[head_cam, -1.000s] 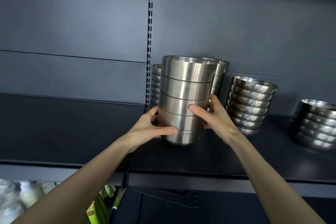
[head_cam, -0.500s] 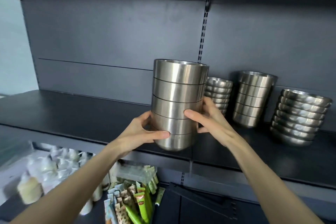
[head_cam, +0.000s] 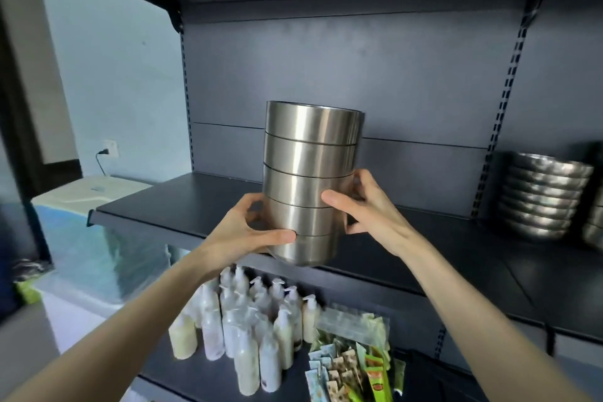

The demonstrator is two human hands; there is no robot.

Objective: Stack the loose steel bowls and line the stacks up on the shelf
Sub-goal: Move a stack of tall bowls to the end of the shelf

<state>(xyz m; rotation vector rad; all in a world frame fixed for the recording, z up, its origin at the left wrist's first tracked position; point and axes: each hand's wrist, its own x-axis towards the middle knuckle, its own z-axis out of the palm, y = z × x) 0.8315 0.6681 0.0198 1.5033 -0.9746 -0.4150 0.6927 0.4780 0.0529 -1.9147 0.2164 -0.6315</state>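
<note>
Your left hand [head_cam: 251, 232] and right hand [head_cam: 368, 209] curl their fingers [head_cam: 332, 197] around the bowl stack [head_cam: 310, 179] above the shelf [head_cam: 456, 258].

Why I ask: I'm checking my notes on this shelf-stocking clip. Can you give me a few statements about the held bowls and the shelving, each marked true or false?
1. The left hand and the right hand both grip the stack of steel bowls. True.
2. The held stack lies on its side. False: it is upright.
3. A second bowl stack stands to the left of the held one. False: the second bowl stack stands on the shelf at the far right.
4. The held stack shows five bowls. True.
5. More steel bowls are stored underneath. False: the lower shelf holds bottles and packets.
</note>
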